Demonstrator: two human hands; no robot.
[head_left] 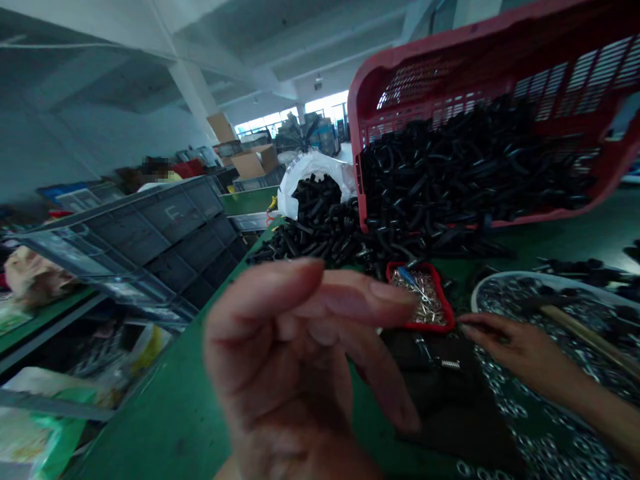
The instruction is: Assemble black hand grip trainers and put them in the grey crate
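My left hand (295, 347) is raised close to the camera, its fingers loosely curved and apart, with nothing visible in it. At the right, my right hand (520, 343) is beside the corner of a small red tray (445, 327). Its fingertips are pressed together, and whatever they may hold is too small to make out. Small metal pins or screws (427, 307) fill the tray, with a blue-handled tool (407, 275) lying on them. On a dark mat (450, 407) below are a spring (450, 364) and a small metal part (423, 348).
A tilted red basket (360, 87) of black parts stands behind, next to a white bag (287, 193) and loose black pieces. Metal rings (545, 427) lie around a round tub (480, 287) at right, crossed by a wooden handle (590, 333). Grey crates (165, 227) stand left.
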